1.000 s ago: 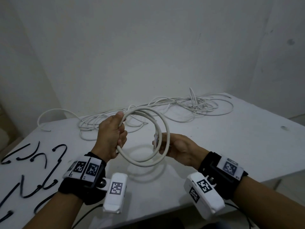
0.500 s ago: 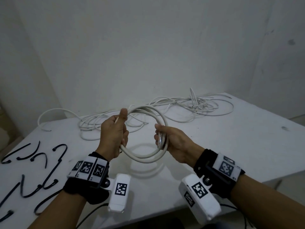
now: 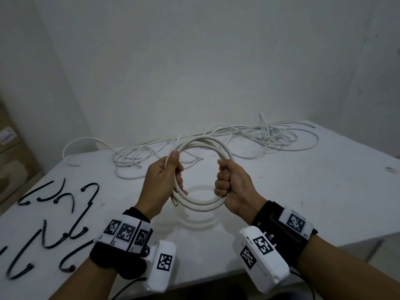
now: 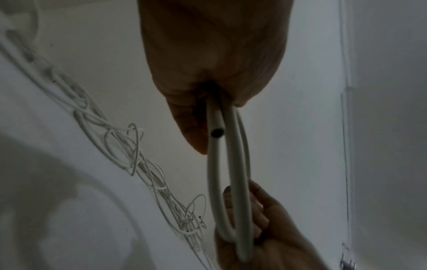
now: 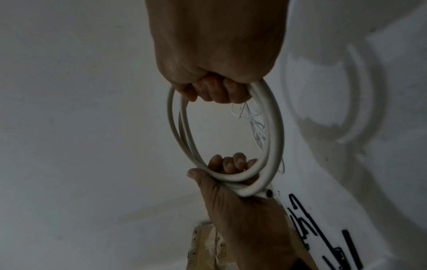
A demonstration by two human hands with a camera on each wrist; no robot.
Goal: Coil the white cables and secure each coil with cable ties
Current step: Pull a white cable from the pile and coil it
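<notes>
A thick white cable coil (image 3: 203, 202) of about two loops hangs in the air above the white table (image 3: 303, 191). My left hand (image 3: 164, 180) grips its left side, thumb up along the strands, and a cut open end (image 4: 216, 131) pokes out below the fist. My right hand (image 3: 229, 187) grips the coil's right side in a closed fist. The coil (image 5: 275, 131) shows as a ring between both hands in the right wrist view. Black cable ties (image 3: 65, 232) lie scattered on the table at the left.
A tangle of thin white cables (image 3: 249, 137) runs along the table's back edge by the wall, with one loop (image 3: 86, 140) hanging off the back left. A cardboard box (image 3: 10, 152) stands on the floor at the far left. The table's front edge lies under my wrists.
My right hand has gone from loosely touching the coil's right side to a full fist around it. The loops have drawn together into a tighter, flatter ring.
</notes>
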